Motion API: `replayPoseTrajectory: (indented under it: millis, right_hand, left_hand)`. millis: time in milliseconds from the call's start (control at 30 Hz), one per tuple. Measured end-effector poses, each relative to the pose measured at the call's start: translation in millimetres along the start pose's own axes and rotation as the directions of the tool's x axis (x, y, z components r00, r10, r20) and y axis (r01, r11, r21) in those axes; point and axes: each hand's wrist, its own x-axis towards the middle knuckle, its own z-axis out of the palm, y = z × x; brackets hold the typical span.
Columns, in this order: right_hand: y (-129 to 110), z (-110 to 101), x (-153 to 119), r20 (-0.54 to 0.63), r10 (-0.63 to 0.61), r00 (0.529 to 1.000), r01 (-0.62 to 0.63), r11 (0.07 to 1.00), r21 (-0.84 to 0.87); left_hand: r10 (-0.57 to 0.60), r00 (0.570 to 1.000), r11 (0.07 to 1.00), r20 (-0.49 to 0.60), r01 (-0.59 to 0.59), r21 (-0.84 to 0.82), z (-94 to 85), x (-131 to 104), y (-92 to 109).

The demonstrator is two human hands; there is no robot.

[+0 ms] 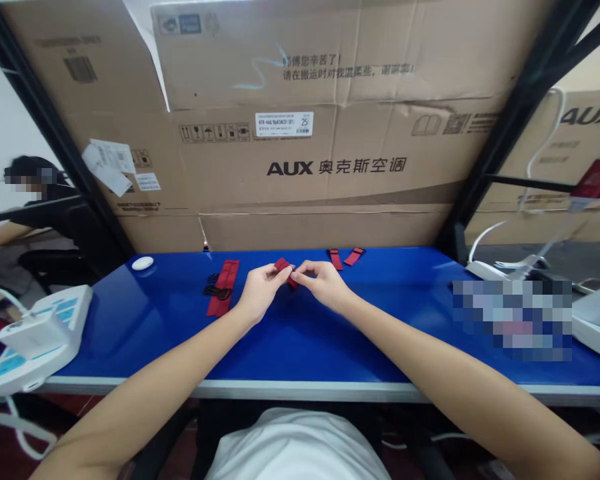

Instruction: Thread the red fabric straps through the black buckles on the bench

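While both hands meet above the desk (300, 353): you have one small red strap (282, 265) between them, in the head view's middle, with something dark beside it that your fingers partly cover.
Left hand: yours (260, 292) grips the strap from its 8 o'clock side, thumb and fingers closed on the webbing; keep that pinch close to the working edge so it doesn't twist.
Right hand: yours (325, 283) meets it from 4 o'clock, fingertips bunched at the strap; whether they clasp it or only touch it, you cannot tell. Small, flat moves would probably suit the webbing best.
Long red straps (227, 283): at 9 o'clock from the held piece, black buckles (213, 291) beside and over them.
Short red straps (335, 260): a pair at 2 o'clock, black fittings at their far ends; keep your right wrist off them.
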Motion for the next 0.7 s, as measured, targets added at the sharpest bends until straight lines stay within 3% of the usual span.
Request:
replayPoseTrajectory:
  millis: [300, 533, 633, 700]
  right_hand:
    - [-2.0, -2.3, 0.9, 0.041, -0.068, 0.997, 0.073, 0.990, -0.117]
    - [-1.3, -3.0, 3.0, 0.028, -0.020, 0.999, 0.024, 0.986, -0.164]
    - [-0.7, -2.6, 2.7, -0.009, -0.009, 1.000, 0.007, 0.986, -0.167]
    - [-0.7, -2.6, 1.7, -0.066, -0.069, 0.995, 0.055, 0.981, -0.184]
  left_hand:
    - [-0.012, 1.000, 0.999, -0.018, 0.011, -0.047, -1.0, 0.5, 5.5]
    - [-0.028, 1.000, 0.999, 0.004, 0.028, -0.023, 2.0, -1.7, 5.4]
    - [-0.031, 0.999, 0.997, -0.025, 0.033, 0.070, 0.5, -0.7, 9.4]
    - [-0.014, 0.999, 0.989, -0.041, 0.019, 0.145, -1.7, 0.9, 11.2]
